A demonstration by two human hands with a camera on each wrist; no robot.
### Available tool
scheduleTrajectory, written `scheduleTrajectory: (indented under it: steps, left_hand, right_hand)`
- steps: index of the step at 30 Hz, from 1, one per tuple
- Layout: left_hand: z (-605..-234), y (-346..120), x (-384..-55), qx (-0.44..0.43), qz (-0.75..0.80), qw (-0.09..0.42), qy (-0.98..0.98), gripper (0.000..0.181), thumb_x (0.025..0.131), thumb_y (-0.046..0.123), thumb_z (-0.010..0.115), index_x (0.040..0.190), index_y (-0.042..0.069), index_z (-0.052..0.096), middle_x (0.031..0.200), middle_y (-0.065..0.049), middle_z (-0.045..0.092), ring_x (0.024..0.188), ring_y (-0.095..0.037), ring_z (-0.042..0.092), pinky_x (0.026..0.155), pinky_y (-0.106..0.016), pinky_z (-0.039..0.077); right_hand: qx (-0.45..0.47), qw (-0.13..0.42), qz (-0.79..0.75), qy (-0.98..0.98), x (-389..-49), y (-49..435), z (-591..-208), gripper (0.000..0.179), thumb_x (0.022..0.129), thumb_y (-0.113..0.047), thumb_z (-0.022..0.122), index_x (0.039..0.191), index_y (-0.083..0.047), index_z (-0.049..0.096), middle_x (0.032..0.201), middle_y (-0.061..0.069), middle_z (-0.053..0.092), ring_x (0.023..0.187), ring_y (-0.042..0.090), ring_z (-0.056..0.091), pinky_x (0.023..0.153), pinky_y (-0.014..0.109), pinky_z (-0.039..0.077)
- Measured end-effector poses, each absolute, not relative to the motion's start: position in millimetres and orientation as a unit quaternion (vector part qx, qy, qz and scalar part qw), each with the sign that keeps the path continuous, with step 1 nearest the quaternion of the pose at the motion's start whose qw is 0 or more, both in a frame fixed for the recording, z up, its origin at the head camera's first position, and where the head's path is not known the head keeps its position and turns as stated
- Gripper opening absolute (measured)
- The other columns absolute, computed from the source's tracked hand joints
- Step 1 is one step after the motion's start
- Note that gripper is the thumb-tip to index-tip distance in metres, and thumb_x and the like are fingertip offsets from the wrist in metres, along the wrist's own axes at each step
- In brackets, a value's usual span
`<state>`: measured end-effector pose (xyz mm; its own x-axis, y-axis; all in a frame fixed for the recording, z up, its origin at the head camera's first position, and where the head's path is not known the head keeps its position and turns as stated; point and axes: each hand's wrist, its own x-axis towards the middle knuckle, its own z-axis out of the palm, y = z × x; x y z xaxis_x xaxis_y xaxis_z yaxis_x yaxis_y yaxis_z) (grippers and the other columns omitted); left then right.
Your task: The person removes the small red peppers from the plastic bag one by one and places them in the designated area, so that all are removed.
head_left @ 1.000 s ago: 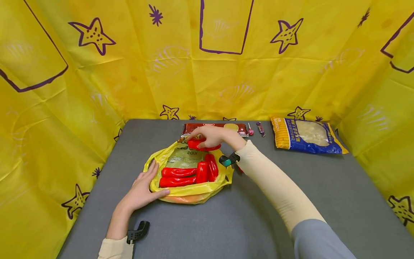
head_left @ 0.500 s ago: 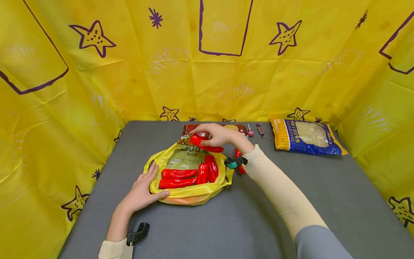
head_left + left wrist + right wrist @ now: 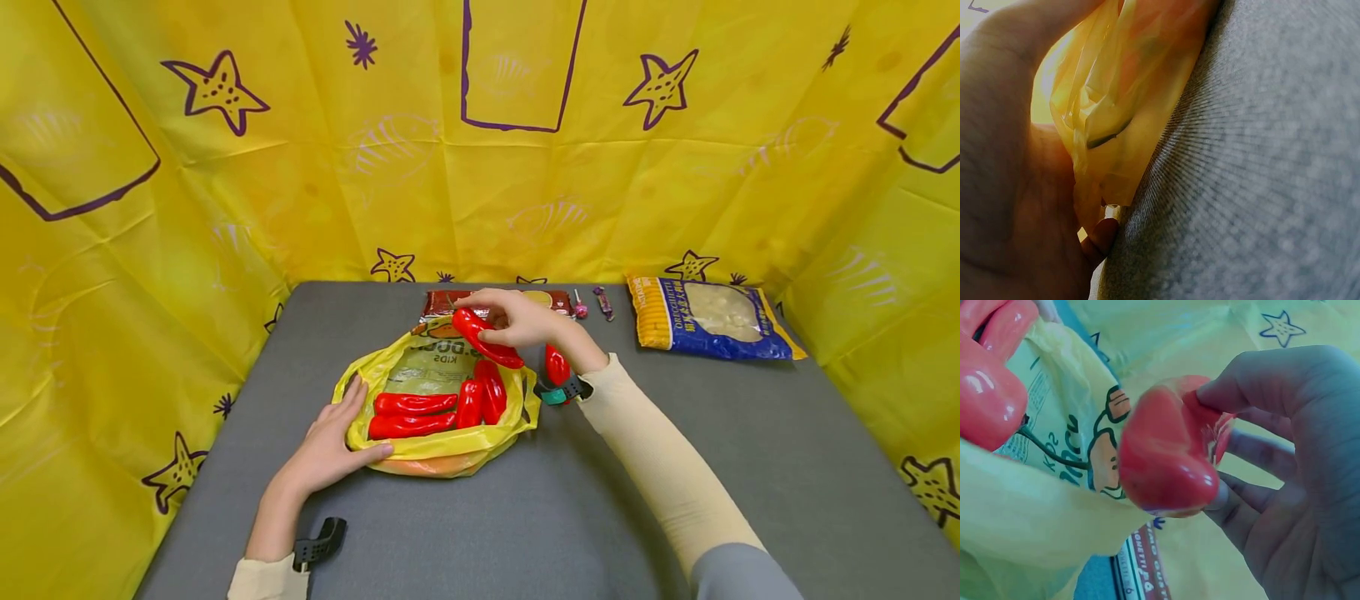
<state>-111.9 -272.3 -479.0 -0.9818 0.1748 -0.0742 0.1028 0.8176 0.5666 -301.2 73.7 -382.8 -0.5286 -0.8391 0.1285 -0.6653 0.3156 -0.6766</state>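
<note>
My right hand (image 3: 517, 321) pinches a glossy red pepper (image 3: 487, 337) between thumb and fingers, tilted above the far right rim of a yellow plastic bag (image 3: 450, 442). In the right wrist view, this pepper (image 3: 1169, 450) fills the middle, thumb on one side and fingers on the other. Several more red peppers lie inside the bag, among them one (image 3: 415, 403) along the near left. My left hand (image 3: 326, 442) rests spread against the bag's left side, its thumb along the front rim. The left wrist view has the bag's yellow film (image 3: 1110, 125) between thumb and fingers.
Another red pepper (image 3: 557, 367) lies on the grey table (image 3: 570, 517) right of the bag, partly behind my right wrist. A dark red biscuit packet (image 3: 438, 302), a lollipop (image 3: 581, 307) and a wrapped sweet (image 3: 603, 303) lie at the back. A blue-and-yellow pasta bag (image 3: 705, 321) is back right.
My right hand has shifted right with the pepper, which has turned to a steeper tilt. More of the printed bag inside shows now. My left hand stays in place.
</note>
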Motion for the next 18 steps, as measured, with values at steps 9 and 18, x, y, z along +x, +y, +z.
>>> scheduleTrajectory:
  steps: [9,18]
  left_hand:
    - [-480,-272,-112,0.072,0.292,0.061,0.952,0.117,0.087,0.065,0.077,0.170,0.007,0.019,0.179,-0.012,0.009,0.144,-0.041,0.035,0.112,-0.073,0.032]
    - [-480,-272,-113,0.068,0.288,0.067,0.953,0.117,0.087,0.065,0.077,0.170,0.008,0.017,0.179,-0.012,0.008,0.146,-0.042,0.033,0.111,-0.074,0.034]
  right_hand:
    - [-0.434,0.107,-0.381,0.809,-290,92,-392,0.057,0.096,-0.008,0.072,0.151,-0.007,0.057,0.151,0.013,0.057,0.066,0.016,0.053,0.069,0.030,0.052]
    - [-0.391,0.065,-0.420,0.816,-272,115,-406,0.057,0.096,-0.007,0.074,0.151,-0.008,0.057,0.138,0.013,0.060,0.073,0.017,0.060,0.072,0.032,0.055]
